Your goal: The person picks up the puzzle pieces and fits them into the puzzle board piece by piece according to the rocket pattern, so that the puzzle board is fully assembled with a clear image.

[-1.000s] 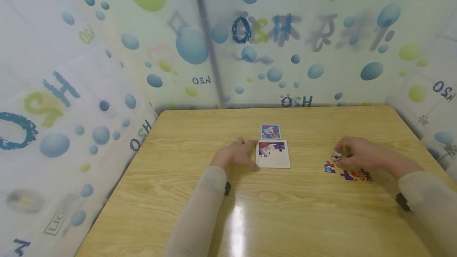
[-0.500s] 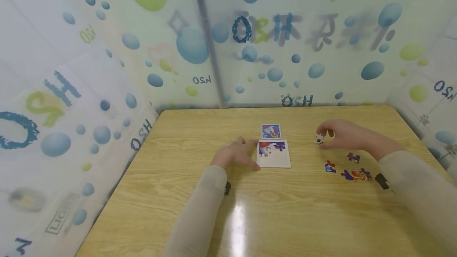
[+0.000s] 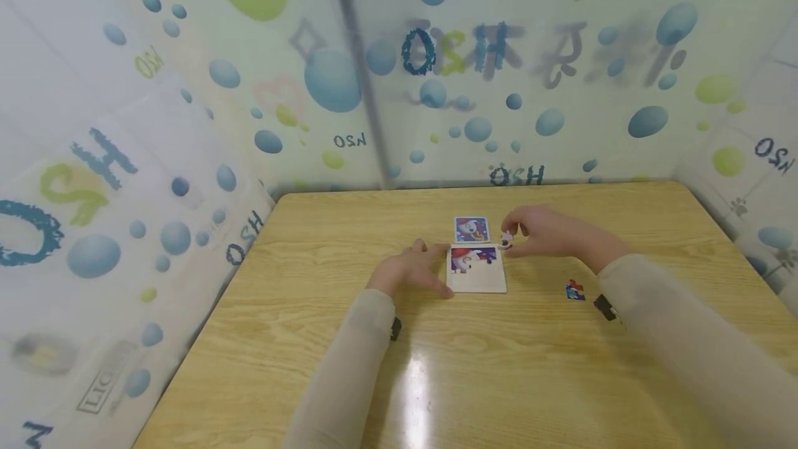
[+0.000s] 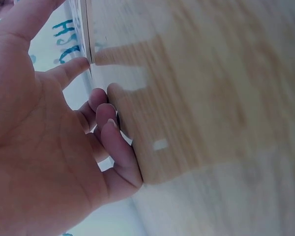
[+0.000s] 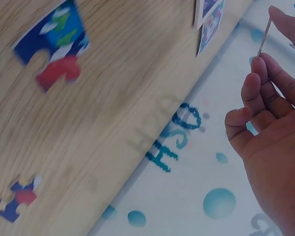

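My left hand (image 3: 411, 270) lies at the left side of a white puzzle tray (image 3: 476, 284), its index finger and thumb spread to two corners. In the left wrist view a fingertip of this hand (image 4: 44, 113) meets the tray's edge, while other fingers rest bent on the table. The tray's upper part holds joined puzzle pieces; its lower part is bare. My right hand (image 3: 542, 231) pinches a small white-and-dark puzzle piece (image 3: 506, 241) between thumb and fingertips, just off the tray's upper right corner. Edge-on, that piece (image 5: 264, 39) looks thin in the right wrist view.
A picture card (image 3: 472, 229) lies directly behind the tray. To the right on the wooden table is a loose blue-and-red puzzle piece (image 3: 575, 289); another loose piece (image 5: 17, 199) shows in the right wrist view. Patterned curtains (image 3: 536, 89) surround the table's back and sides.
My right hand has lifted the white-and-dark puzzle piece from the loose pieces and carried it left to the tray's upper right corner. The left hand has stayed put.
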Available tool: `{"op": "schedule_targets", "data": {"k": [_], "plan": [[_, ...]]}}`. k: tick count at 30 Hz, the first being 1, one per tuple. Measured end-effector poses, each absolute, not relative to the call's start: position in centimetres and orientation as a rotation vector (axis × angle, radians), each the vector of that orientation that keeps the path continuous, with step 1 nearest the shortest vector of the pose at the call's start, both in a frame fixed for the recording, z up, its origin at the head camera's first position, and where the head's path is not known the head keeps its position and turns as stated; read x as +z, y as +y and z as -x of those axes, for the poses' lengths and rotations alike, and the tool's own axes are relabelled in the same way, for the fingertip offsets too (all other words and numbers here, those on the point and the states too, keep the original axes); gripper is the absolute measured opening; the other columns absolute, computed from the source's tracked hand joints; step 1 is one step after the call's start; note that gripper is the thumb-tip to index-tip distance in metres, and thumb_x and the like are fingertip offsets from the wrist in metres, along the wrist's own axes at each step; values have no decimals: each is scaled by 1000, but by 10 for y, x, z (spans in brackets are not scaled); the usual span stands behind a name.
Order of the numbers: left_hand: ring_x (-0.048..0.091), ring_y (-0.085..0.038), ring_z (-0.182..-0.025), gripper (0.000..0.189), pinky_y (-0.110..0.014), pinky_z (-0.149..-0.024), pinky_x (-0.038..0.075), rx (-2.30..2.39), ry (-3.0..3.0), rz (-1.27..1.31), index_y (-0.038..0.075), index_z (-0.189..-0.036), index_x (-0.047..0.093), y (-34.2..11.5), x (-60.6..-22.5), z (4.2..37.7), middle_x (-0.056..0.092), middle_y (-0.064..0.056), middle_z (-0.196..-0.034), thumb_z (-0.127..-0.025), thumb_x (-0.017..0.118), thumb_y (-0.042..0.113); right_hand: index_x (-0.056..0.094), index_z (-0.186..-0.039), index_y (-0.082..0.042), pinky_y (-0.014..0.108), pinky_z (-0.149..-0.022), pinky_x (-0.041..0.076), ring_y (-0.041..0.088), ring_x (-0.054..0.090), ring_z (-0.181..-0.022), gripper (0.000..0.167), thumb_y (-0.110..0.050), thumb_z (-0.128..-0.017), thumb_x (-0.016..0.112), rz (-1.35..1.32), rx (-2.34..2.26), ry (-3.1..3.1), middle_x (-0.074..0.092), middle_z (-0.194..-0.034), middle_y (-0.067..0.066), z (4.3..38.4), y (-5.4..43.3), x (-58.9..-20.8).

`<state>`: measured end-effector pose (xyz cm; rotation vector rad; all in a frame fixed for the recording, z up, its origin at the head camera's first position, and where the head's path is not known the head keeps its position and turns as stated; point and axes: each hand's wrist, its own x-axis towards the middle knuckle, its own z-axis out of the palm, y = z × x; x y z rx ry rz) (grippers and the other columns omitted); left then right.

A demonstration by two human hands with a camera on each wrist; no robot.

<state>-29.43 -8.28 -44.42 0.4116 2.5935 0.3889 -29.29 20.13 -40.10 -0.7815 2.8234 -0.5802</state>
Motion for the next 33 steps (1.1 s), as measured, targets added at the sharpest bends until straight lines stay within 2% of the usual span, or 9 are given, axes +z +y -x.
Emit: {"op": "schedule_targets", "data": {"k": [6,13,21,33], "plan": [[26,-34,-134,104,-64,-96,32,386,2592,-424,49,-141,16,-84,-444,294,22,-7,-148,-56,73,66,59,-106,-14,29,-68,43,15,48,-74,44,-42,-75,71,821,-579,2816,59,-95,0,297,175,-404],[28,-34,-133,103,-63,-95,33,364,2588,-437,49,-141,15,-84,-443,295,24,-8,-146,-56,71,69,59,-104,-16,29,-74,46,13,51,-81,41,-42,-75,72,749,-559,2771,59,-95,-2,299,157,-421],[30,-34,-132,102,-63,-94,34,350,2594,-427,49,-141,16,-83,-443,294,25,-7,-145,-57,70,69,60,-102,-14,29,-71,47,14,51,-79,41,-41,-74,72,734,-574,2746,60,-91,0,293,147,-428],[32,-33,-130,102,-62,-91,37,372,2595,-450,50,-140,16,-84,-443,294,28,-7,-141,-56,71,69,60,-101,-18,27,-66,44,14,51,-77,40,-43,-73,73,677,-522,2727,57,-86,-3,294,141,-440]]}}
